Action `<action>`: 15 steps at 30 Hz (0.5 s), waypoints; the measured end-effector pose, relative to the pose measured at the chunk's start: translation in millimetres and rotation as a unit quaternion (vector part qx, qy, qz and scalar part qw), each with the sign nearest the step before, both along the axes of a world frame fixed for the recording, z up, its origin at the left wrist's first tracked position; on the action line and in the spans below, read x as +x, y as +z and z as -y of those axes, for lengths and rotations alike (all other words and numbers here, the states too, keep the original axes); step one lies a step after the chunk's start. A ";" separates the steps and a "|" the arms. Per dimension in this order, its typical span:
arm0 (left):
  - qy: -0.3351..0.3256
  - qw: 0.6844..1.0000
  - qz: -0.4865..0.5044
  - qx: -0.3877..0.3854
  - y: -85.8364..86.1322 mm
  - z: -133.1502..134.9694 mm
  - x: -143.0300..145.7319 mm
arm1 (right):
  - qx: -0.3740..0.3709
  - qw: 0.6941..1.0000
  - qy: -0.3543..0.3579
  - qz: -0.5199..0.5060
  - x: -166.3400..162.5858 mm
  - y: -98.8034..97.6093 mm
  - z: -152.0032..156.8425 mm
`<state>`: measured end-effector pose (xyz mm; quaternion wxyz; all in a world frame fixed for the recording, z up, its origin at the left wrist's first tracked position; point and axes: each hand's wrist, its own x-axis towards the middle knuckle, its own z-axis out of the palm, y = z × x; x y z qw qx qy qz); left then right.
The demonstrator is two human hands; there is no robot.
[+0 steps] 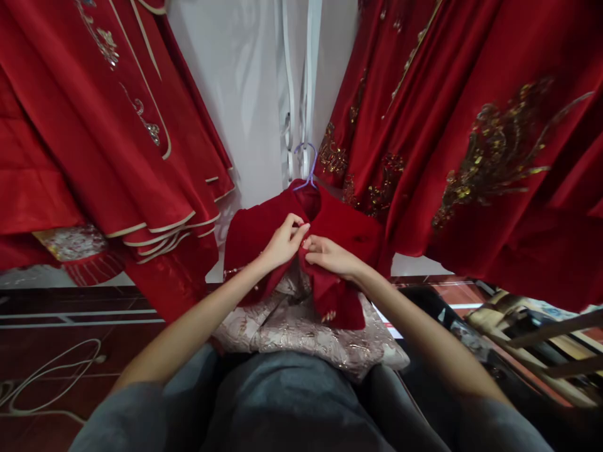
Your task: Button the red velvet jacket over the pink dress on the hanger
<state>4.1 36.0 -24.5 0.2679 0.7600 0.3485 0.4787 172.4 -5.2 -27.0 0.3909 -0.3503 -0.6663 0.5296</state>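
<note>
1. Hands: 2, both mine. L hand [285, 243] pinches front edge of red jacket [348, 216], thumb & index pressed tog.; R hand [330, 256] pinches cloth just beside, thumb on bent fingers. Can't tell what tiny bit sits btwn the tips.
2. Jacket: 1, in front of me, collar up top, lower part over brocade cloth [301, 329].
3. Hanger: 1, purple hanger [311, 171], neck up thru collar. Can't tell if hook catches anything.
4. Brocade: 1 pc visible, pale, shiny, just above my lap.
5. Hung red stuff: 2 groups, red garments w/ pale piping [155, 188] on L, red garments w/ gold sequins [424, 157] on R. Layers overlap, no exact no.
6. Cord: white cord [56, 376] looped on floor, far L.
7. Edges: jacket fronts part below my fingers, brocade shows btwn. R front hangs lower, over brocade.
8. Room: tight each side, hung garments close to jacket's shoulders. Open strip above collar, up white panel [226, 81].
</note>
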 end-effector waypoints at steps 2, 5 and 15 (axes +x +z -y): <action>-0.036 0.998 0.026 -0.032 -1.8 6.3 2.3 | 0.001 0.999 0.028 -0.028 -9.7 -5.5 6.6; -0.012 0.998 0.037 -0.043 -3.7 10.3 -10.0 | 0.018 0.993 -0.045 -0.105 -9.0 -13.2 9.3; 0.141 0.987 -0.078 -0.014 -38.9 5.7 -29.1 | 0.034 0.990 -0.103 -0.087 3.5 -32.3 10.0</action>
